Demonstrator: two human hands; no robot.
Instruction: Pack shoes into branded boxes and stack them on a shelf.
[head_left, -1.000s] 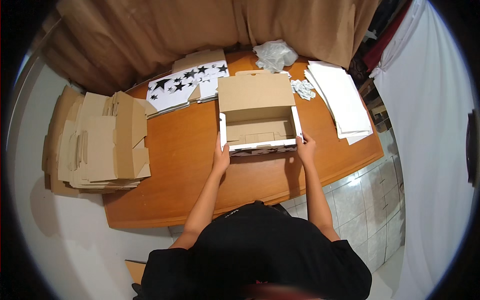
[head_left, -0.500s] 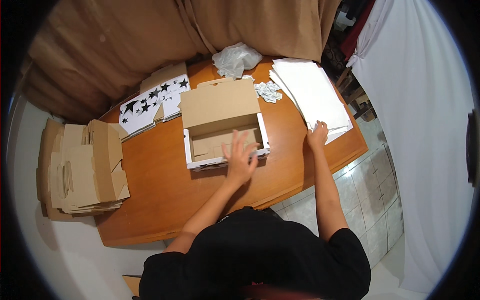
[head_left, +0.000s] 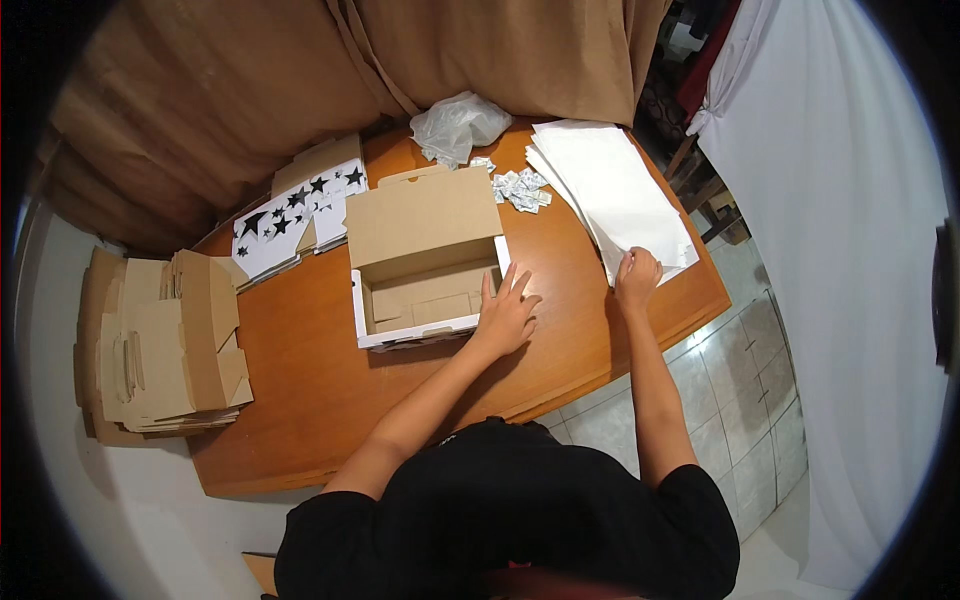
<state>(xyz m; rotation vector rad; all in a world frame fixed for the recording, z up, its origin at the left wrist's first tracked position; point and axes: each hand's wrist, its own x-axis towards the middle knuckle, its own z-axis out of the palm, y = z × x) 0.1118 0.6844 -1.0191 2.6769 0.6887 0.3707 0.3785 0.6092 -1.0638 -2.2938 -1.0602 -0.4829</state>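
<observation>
An open cardboard box [head_left: 415, 285], white outside and brown inside, stands mid-table with its lid [head_left: 425, 222] raised at the back. Over its front right corner lies my left hand [head_left: 508, 318], fingers spread, gripping nothing. On the right is a stack of white paper sheets [head_left: 610, 185]. My right hand [head_left: 638, 280] pinches the near edge of the top sheet, which bows up a little there. Between the box and the paper sits a small heap of white printed packets [head_left: 522, 190].
Flattened brown cardboard boxes [head_left: 165, 340] are piled at the table's left end. Behind them lie white cardboard pieces with black stars [head_left: 280, 228]. A translucent plastic bag [head_left: 460, 125] rests at the back by a brown curtain [head_left: 230, 90]. The wooden table [head_left: 290, 400] ends in a curved front edge.
My left hand has moved right, from above the box's opening to its front right corner. My right hand stays at the paper, and the top sheet's near edge now lifts slightly.
</observation>
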